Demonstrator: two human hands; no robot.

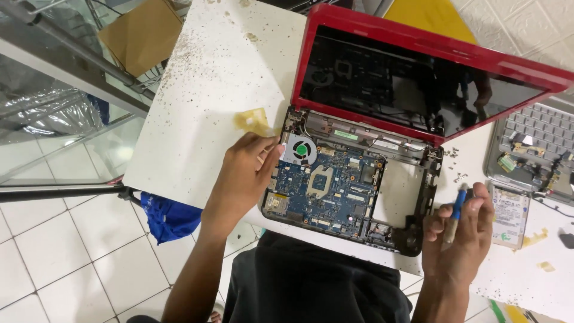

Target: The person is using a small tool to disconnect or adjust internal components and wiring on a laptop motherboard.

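A red laptop (418, 57) lies open on the white table (203, 101), its base stripped so the blue motherboard (335, 188) and the round cooling fan (300, 149) show. My left hand (245, 173) rests on the left edge of the laptop base, with fingertips touching the fan. My right hand (460, 233) hovers at the base's right front corner, closed around a screwdriver (455, 209) with a blue handle and metal shaft.
A removed grey keyboard panel (535, 149) lies at the right, with a bare hard drive (510, 216) beside it. Loose screws (457, 164) are scattered near the right hinge. A brown cardboard box (140, 33) and a blue cloth (170, 218) lie on the tiled floor.
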